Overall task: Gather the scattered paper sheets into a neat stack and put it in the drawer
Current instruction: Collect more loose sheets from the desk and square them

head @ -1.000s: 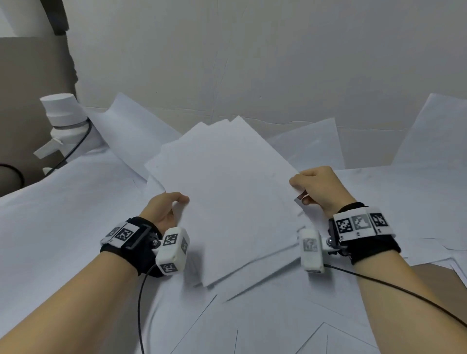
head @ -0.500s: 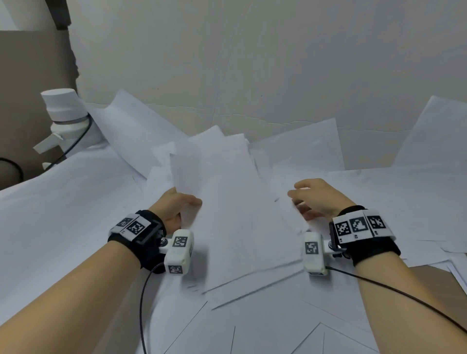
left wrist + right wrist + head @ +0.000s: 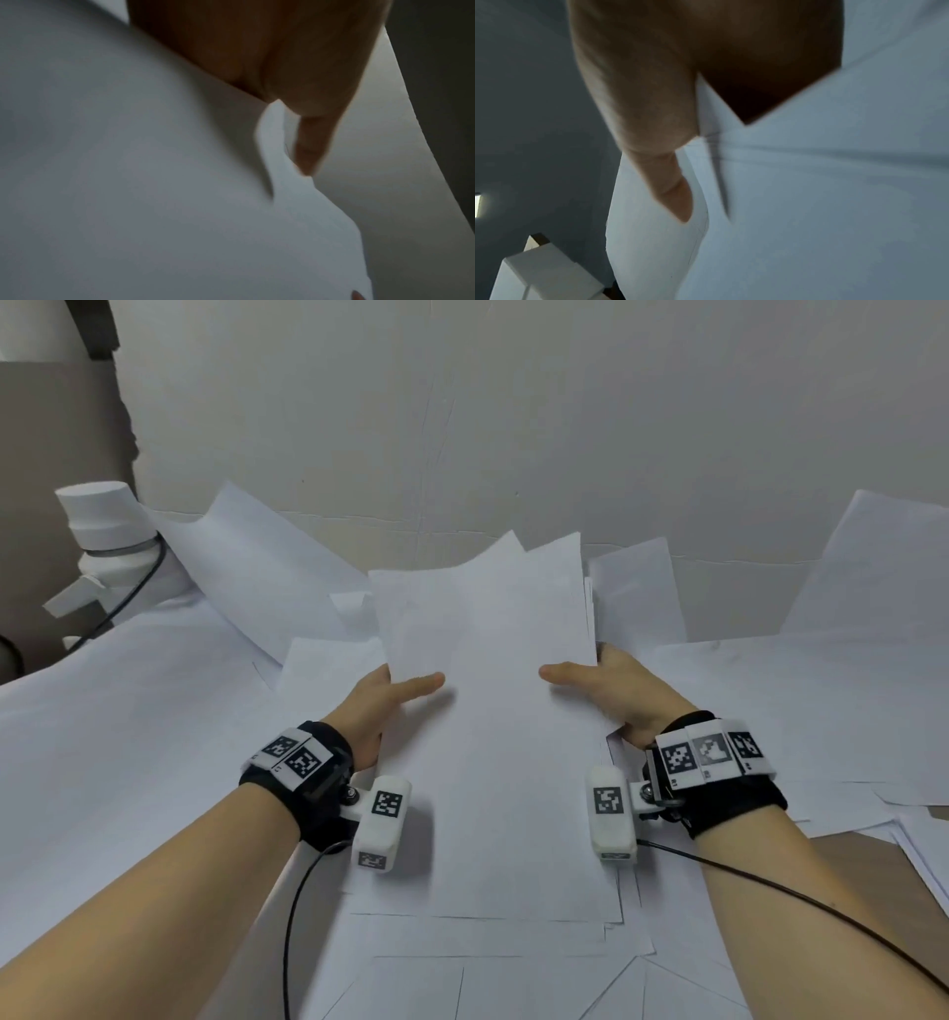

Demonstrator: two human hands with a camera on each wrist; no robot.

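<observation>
**Paper bundle held at both edges**

Head view: I see the left hand (image 3: pixel 382 706) and the right hand (image 3: pixel 611 690) gripping a bundle of paper sheets (image 3: pixel 493 711) by its left and right edges, each thumb lying across the top sheet and the other fingers hidden underneath. The bundle is lifted at its far end, where sheet corners fan out unevenly; its near end rests on the bench (image 3: pixel 852 855), which shows brown only at the right. More loose sheets (image 3: pixel 128 737) cover the rest of the bench and lean against the wall (image 3: pixel 513 403) behind. A white cylindrical device (image 3: pixel 102 526) with a dark cable stands at the far left. Both wrists wear black bands with printed markers and a small white camera box.

Left wrist view: blurred and dim. I make out the left hand's (image 3: pixel 270 50) thumb laid on the top of the paper (image 3: pixel 128 182), whose edge curls up just beside it.

Right wrist view: also blurred. The right hand's (image 3: pixel 654 81) thumb presses down on the paper (image 3: pixel 808 203), with a crease next to it. A white boxy object (image 3: pixel 539 274) sits low at the left; I cannot tell what it is.
</observation>
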